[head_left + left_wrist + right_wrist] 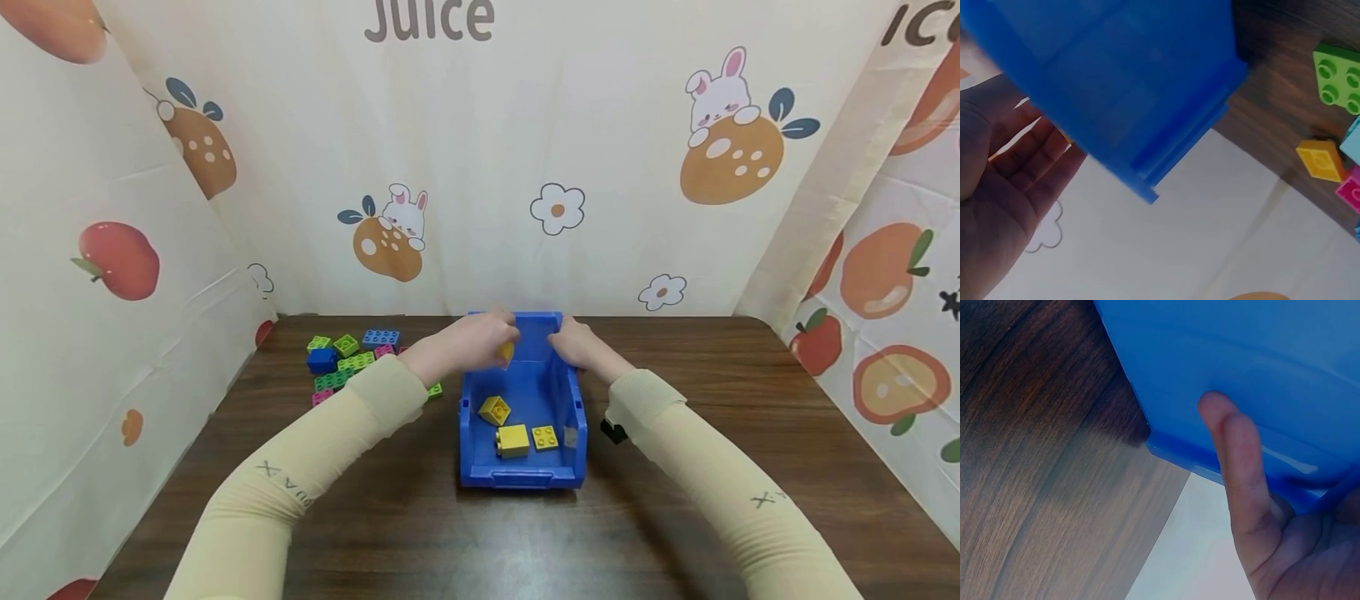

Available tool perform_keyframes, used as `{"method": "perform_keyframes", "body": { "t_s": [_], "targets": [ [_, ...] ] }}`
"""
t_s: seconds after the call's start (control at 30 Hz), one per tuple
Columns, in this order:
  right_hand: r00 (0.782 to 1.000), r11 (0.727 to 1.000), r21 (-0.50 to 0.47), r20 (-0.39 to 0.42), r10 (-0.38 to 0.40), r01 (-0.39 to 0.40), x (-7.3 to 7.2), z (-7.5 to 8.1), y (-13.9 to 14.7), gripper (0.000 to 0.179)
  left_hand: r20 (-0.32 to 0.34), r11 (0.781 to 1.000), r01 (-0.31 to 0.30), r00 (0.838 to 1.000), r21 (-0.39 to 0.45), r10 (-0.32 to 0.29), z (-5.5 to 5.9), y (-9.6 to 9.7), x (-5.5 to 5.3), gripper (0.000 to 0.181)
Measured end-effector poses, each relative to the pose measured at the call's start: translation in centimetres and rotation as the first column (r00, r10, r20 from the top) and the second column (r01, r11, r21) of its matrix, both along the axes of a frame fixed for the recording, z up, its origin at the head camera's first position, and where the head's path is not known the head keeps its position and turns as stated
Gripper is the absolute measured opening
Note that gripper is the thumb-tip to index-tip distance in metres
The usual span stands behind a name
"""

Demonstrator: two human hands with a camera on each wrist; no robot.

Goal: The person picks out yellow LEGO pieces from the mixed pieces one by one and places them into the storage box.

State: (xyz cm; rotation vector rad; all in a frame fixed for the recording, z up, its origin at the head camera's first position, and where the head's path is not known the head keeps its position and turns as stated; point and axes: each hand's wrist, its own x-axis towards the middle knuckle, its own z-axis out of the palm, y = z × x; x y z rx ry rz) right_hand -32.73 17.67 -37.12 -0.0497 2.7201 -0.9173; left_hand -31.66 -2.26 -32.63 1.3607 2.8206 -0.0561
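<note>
A blue plastic bin (461, 450) sits on the table, its low front toward me. Three yellow toy building bricks lie inside: a tilted one (494, 410), a taller one (513, 441) and a flat one (545, 438). My left hand (480, 340) is over the bin's left wall near the back, pinching another yellow brick (507, 352). In the left wrist view, only a sliver of that brick shows behind the bin wall, beside the fingers. My right hand (581, 344) grips the right wall near the back corner; the right wrist view shows fingers (1244, 450) along its outer face.
Loose bricks in several colours lie left of the bin, among them a dark blue brick (322, 361), a lighter blue one (381, 338) and a dark green one (333, 381). A small black object (613, 431) lies under the right forearm. A printed curtain (480, 250) hangs behind the table.
</note>
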Motion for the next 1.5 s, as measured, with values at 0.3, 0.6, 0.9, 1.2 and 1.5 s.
{"method": "perform_keyframes", "body": {
  "t_s": [0.3,0.6,0.9,1.2,1.5],
  "targets": [
    [1.000,1.000,-0.006,0.004,-0.001,0.001,0.0,0.1,0.0,0.054,0.049,0.999,0.013,0.999,-0.039,-0.011,-1.2,0.3,-0.9,0.038],
    [1.000,1.000,-0.003,-0.007,-0.001,0.001,0.2,0.0,-0.1,0.054,0.110,0.994,-0.009,0.994,-0.105,0.021,-2.3,1.0,-1.4,0.038],
    [1.000,1.000,-0.008,0.007,-0.002,0.002,0.1,0.0,0.0,0.055,0.151,0.986,-0.033,0.987,-0.161,0.058,-2.9,1.6,-1.9,0.033],
    [1.000,1.000,-0.005,-0.005,-0.006,0.006,0.0,0.0,-0.1,0.055,0.167,0.971,-0.082,0.978,-0.225,0.122,-3.3,2.1,-1.9,0.028],
    [1.000,1.000,0.009,-0.002,-0.010,0.011,-0.2,-0.2,-0.1,0.055,0.171,0.952,-0.132,0.968,-0.276,0.184,-3.7,2.6,-2.0,0.033]
  ]
}}
